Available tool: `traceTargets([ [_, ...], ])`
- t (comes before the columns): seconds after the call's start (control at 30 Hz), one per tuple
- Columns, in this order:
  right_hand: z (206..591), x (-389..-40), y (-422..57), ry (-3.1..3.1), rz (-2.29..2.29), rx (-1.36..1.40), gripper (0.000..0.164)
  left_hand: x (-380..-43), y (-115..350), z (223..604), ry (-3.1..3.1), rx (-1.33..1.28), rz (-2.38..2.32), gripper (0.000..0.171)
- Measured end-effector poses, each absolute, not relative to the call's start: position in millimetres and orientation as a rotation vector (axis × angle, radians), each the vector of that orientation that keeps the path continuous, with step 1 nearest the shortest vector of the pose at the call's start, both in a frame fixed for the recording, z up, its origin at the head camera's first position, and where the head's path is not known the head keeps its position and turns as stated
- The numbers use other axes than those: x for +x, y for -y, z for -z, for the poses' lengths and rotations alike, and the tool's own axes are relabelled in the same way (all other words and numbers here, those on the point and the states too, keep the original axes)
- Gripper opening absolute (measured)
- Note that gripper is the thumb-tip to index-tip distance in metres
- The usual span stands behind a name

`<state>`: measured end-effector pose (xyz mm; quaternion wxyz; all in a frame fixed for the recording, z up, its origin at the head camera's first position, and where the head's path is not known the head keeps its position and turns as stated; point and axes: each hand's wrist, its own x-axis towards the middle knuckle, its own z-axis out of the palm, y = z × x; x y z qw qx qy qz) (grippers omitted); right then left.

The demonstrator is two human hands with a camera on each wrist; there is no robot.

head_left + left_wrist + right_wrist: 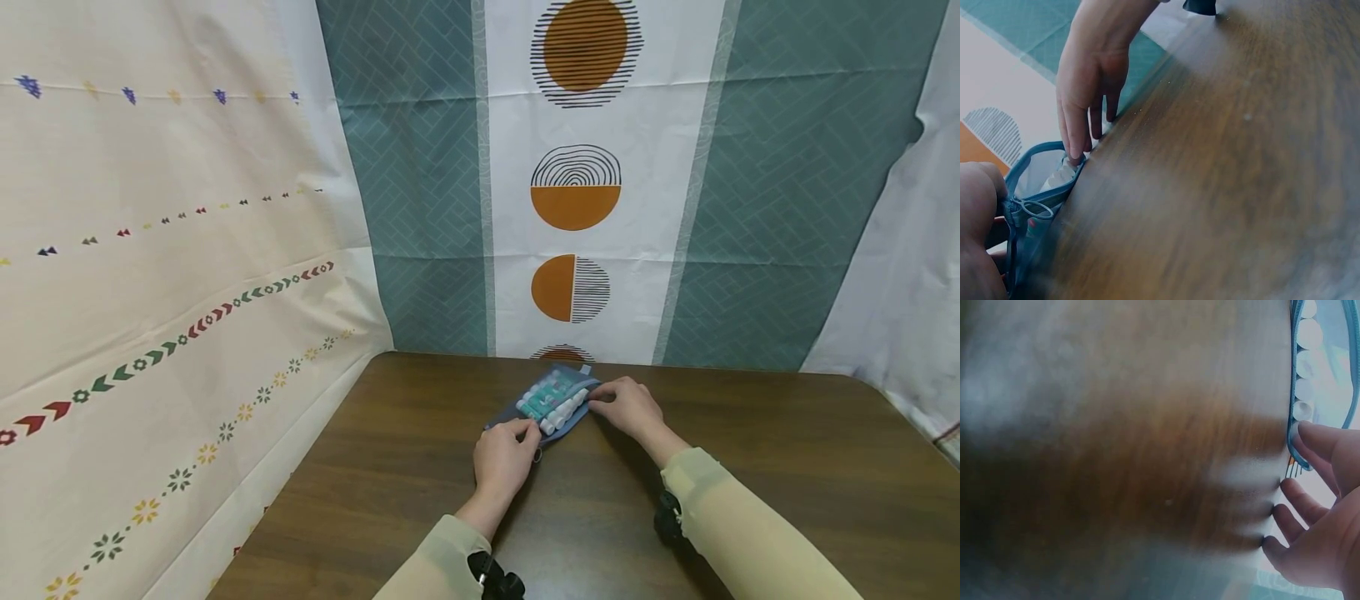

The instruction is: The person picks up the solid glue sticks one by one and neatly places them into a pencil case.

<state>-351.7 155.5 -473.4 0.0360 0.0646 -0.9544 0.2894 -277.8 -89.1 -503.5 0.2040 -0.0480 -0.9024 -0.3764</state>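
Note:
A blue zip pouch (512,412) with a see-through side lies near the far edge of the table, its mouth spread apart. Several white round-ended cylinders (564,411) sit in a row inside, with teal print beside them. My left hand (504,458) pinches the near left corner of the mouth, where a ring-shaped zipper pull (1035,209) hangs. At the opposite corner my right hand (630,408) pinches the rim between thumb and index finger, as the right wrist view shows. Its other fingertips (1289,486) rest on the tabletop.
The brown wooden table (420,500) carries the pouch close to its back edge. Behind it hangs a teal and white cloth (427,300) with orange circles. A cream patterned cloth (187,275) drapes along the left side. Dark wrist devices (667,517) sit at the sleeves.

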Motion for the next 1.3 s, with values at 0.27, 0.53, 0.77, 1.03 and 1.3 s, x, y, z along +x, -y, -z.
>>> traceTargets([
  [0.27,473.3,-352.3,-154.1,2.945,-0.863,0.208,0.029,-279.3,91.4,505.6,2.474,-0.160,1.028,0.018],
  [0.53,473.2,-350.2,-153.5,2.953,-0.846,0.219,0.029,-278.7,90.6,504.9,2.475,-0.160,1.039,0.018],
  [0.77,473.5,-349.8,-153.5,2.967,-0.851,0.223,0.031,-279.1,90.9,504.5,2.481,-0.166,1.045,0.018],
  [1.03,475.1,-350.2,-158.9,2.957,-0.858,0.304,0.033,-279.4,91.3,505.8,2.482,-0.165,1.056,0.019],
  [1.3,473.5,-347.6,-167.9,2.904,-0.878,0.431,0.036,-280.1,91.4,505.7,2.487,-0.154,1.059,0.019],
])
